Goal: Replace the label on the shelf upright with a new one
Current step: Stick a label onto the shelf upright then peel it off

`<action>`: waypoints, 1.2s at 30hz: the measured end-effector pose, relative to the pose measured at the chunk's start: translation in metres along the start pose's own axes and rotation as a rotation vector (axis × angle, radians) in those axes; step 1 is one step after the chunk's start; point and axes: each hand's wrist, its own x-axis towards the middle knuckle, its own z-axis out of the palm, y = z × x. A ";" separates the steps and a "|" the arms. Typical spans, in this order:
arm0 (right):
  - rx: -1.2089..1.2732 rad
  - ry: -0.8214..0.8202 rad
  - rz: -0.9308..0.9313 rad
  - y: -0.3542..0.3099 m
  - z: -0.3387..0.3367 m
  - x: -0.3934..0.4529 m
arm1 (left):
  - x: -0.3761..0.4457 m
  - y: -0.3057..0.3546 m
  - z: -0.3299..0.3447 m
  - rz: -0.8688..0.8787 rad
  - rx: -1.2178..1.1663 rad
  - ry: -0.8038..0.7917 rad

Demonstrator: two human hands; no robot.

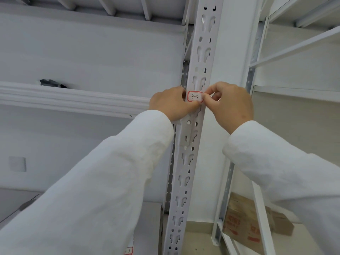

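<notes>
A white label with a red border [194, 96], handwritten "3-2", lies on the face of the white perforated shelf upright [185, 162]. My left hand [170, 104] wraps the upright's left side, its thumb pressed along the label's lower edge. My right hand [230, 105] pinches the label's right edge between thumb and forefinger. Both arms are in white sleeves. Whether the label is fully stuck down cannot be told.
A shelf beam [73, 97] runs left from the upright, with a dark object [53, 83] on the shelf above it. Another red-bordered label [128, 250] shows at the bottom. A cardboard box [244, 221] sits on the floor behind the right rack frame [252, 74].
</notes>
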 end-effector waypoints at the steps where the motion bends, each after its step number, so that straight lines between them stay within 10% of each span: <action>1: -0.003 -0.005 0.003 -0.002 0.000 0.000 | 0.000 0.000 0.000 -0.002 -0.004 0.003; 36: 0.066 0.010 -0.032 0.002 0.007 0.002 | -0.001 0.000 0.001 0.040 0.043 0.009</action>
